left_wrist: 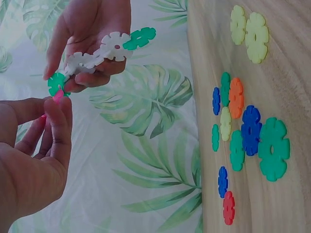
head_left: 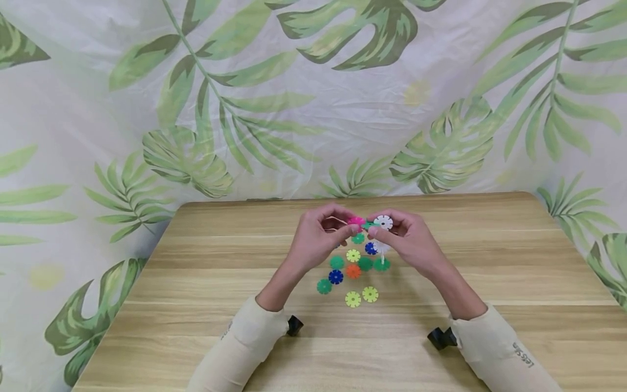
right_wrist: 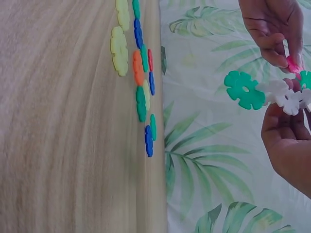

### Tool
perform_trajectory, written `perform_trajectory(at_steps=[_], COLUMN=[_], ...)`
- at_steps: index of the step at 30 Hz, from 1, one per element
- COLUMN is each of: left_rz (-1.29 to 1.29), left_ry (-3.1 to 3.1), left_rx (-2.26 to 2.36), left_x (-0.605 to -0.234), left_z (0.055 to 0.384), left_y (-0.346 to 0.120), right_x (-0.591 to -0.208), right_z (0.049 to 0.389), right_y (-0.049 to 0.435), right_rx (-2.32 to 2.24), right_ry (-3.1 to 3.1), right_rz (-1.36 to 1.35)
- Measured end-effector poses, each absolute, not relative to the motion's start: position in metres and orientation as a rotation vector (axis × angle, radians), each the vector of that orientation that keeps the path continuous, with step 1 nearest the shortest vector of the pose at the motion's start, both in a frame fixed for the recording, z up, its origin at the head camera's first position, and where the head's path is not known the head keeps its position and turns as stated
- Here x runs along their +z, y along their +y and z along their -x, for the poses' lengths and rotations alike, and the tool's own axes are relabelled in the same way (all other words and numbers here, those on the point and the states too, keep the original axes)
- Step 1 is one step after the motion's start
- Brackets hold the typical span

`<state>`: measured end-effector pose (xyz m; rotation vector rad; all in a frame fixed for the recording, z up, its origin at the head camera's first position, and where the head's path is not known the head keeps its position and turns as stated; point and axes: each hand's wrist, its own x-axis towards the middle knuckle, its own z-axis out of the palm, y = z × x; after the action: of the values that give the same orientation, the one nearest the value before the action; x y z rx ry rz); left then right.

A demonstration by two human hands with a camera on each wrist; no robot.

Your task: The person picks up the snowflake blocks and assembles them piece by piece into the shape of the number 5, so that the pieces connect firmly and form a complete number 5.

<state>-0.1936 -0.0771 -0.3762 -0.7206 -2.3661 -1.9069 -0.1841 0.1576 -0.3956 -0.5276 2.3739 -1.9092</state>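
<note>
Above the table, my left hand (head_left: 315, 237) pinches a pink notched plastic disc (head_left: 356, 221) between thumb and fingers. My right hand (head_left: 411, 239) grips a chain of linked discs. In the left wrist view, the chain has white discs (left_wrist: 115, 46) in the middle, a green disc (left_wrist: 141, 38) at the far end and another green disc (left_wrist: 56, 83) at the near end. There the pink disc meets the near green one at its edge; fingers partly hide the pink disc, so I cannot tell how deep it sits.
Several loose discs lie flat on the wooden table (head_left: 206, 305) below the hands: yellow (head_left: 352, 299), blue (head_left: 335, 277), orange (head_left: 353, 271) and green (head_left: 324, 286). A red disc (left_wrist: 229, 208) shows in the left wrist view. A leaf-patterned cloth (head_left: 352, 109) hangs behind the table.
</note>
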Motion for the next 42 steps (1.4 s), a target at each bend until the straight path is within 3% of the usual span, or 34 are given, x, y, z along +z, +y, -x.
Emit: perform_trajectory(at_steps=[26, 42], left_rz=[0.785, 0.671], left_ry=[-2.387, -2.560], left_rx=[-1.899, -1.832], left_x=[-0.377, -0.376], left_z=[0.195, 0.200], left_y=[-0.077, -0.089], right_x=[-0.395, -0.394], right_z=[0.185, 0.187], right_y=[0.159, 0.163], right_rx=[-1.882, -1.855], right_ry=[2.393, 2.419], right_rz=[0.512, 0.472])
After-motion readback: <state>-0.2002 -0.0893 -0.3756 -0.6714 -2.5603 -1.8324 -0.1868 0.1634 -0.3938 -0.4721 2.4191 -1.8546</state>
